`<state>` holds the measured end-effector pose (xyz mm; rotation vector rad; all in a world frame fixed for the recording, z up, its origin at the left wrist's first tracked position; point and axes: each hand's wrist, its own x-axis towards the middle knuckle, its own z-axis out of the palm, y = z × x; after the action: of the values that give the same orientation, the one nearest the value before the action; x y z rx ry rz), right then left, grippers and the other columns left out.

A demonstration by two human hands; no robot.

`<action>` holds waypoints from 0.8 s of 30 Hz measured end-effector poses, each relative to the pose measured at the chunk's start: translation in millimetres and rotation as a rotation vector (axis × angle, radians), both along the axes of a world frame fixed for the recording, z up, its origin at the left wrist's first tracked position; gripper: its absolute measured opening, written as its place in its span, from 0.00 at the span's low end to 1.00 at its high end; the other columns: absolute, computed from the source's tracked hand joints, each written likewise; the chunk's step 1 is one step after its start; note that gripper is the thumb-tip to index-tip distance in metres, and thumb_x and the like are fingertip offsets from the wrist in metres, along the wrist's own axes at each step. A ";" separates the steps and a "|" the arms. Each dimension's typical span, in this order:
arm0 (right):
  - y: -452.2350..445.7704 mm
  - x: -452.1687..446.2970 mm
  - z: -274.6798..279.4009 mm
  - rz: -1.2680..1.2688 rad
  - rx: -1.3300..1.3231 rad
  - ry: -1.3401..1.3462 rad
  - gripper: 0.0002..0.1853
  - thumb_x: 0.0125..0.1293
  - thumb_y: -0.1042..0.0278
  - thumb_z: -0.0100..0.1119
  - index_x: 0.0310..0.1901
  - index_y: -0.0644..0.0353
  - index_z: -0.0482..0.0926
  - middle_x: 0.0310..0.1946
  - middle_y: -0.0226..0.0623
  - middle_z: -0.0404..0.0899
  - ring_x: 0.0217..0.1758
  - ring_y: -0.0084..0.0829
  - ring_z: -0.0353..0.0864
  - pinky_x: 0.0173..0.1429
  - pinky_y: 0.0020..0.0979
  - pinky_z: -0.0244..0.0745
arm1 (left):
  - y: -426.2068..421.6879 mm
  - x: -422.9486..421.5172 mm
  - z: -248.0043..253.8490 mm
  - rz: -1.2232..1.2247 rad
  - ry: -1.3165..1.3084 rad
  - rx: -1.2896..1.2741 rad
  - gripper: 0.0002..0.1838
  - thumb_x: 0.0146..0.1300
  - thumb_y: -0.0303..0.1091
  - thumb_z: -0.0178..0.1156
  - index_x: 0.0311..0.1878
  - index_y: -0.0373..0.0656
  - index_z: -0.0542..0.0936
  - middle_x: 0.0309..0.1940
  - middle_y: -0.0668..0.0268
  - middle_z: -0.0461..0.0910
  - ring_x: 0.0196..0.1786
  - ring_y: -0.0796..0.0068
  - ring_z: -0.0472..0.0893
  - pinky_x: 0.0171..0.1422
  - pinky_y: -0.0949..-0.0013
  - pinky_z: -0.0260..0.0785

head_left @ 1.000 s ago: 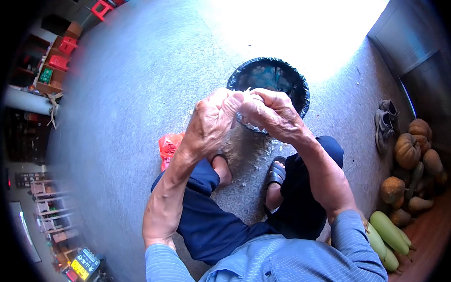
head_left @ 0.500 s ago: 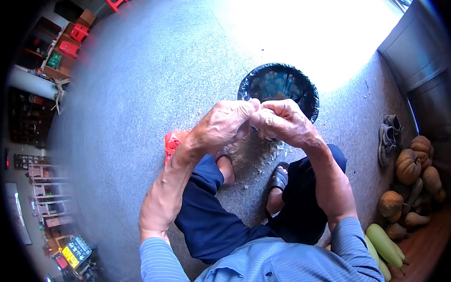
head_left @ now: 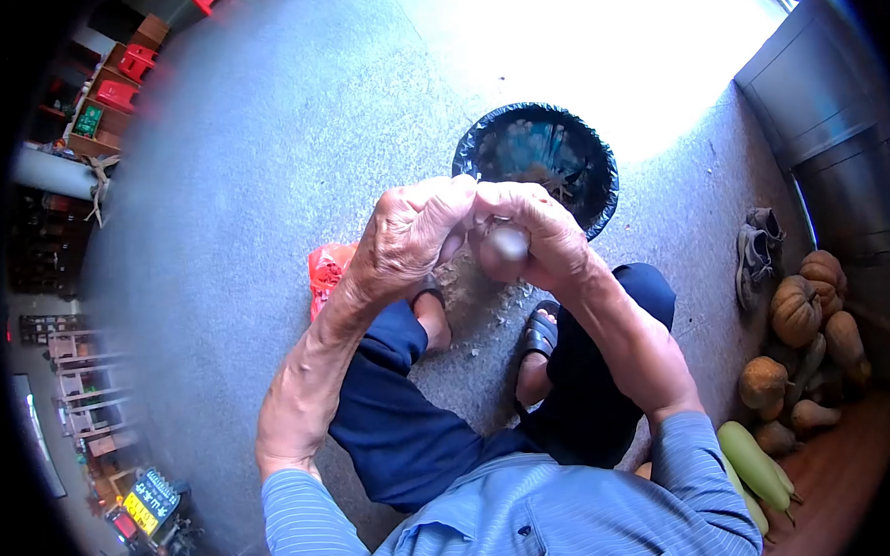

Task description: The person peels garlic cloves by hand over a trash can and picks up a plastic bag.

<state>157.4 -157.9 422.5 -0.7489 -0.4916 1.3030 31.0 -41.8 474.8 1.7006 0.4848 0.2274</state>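
Your right hand (head_left: pixel 546 227) curls closed around a pale bulb (head_left: pixel 507 246), apparently to steady it; your left hand (head_left: pixel 410 225) meets its fingertips, grip hidden. Just beyond both stands the bin (head_left: pixel 608 166), likely to catch droppings.

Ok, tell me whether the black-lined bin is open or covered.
Open: no lid sits on the bin, its black liner wraps the rim, and pale brownish scraps show inside.
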 end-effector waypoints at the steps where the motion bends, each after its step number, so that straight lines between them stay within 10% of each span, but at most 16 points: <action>1: 0.1 -0.5 1.4 0.015 0.010 0.045 0.18 0.68 0.52 0.55 0.33 0.61 0.78 0.21 0.31 0.77 0.17 0.20 0.70 0.18 0.22 0.60 | -0.7 1.6 -1.6 0.005 -0.024 0.027 0.21 0.74 0.48 0.49 0.35 0.40 0.79 0.17 0.73 0.72 0.19 0.90 0.63 0.21 0.81 0.53; 16: 1.0 15.3 -0.5 0.164 0.216 0.323 0.23 0.76 0.51 0.41 0.28 0.61 0.70 0.16 0.36 0.70 0.11 0.20 0.60 0.15 0.25 0.58 | 4.5 8.5 -11.4 0.016 -0.133 -0.857 0.24 0.73 0.54 0.48 0.35 0.40 0.77 0.15 0.71 0.67 0.12 0.86 0.61 0.13 0.82 0.52; 24: -1.7 16.2 -4.7 0.180 0.170 0.337 0.23 0.76 0.50 0.41 0.30 0.61 0.71 0.15 0.36 0.69 0.11 0.22 0.61 0.16 0.26 0.60 | -13.4 8.2 -2.0 0.057 -0.107 -0.457 0.20 0.73 0.44 0.52 0.57 0.36 0.75 0.21 0.76 0.68 0.18 0.92 0.63 0.19 0.86 0.55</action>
<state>173.6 -159.6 417.8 -0.3384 -0.3962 1.4999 39.2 -55.2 472.9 1.2238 0.4649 0.2279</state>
